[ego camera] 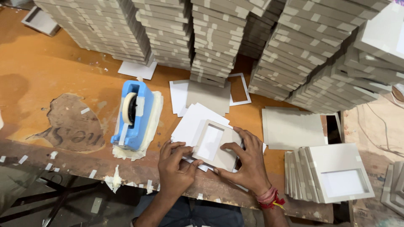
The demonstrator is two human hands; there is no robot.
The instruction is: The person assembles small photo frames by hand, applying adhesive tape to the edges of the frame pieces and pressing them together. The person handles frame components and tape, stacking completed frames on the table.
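A grey cardboard frame [219, 157] with a rectangular window lies on a small pile of white sheets [191, 122] at the front edge of the wooden table [38, 71]. My left hand [174, 170] grips the frame's near left corner. My right hand [248, 162] presses on its right side, fingers spread over the card. A red thread band circles my right wrist. A blue tape dispenser [134, 115] with a roll of pale tape stands just left of my hands.
Tall stacks of grey cardboard frames [219, 38] fill the back of the table. A fanned row of finished frames [328, 172] and flat grey boards [292, 128] lie to the right. Tape scraps stick along the table's front edge.
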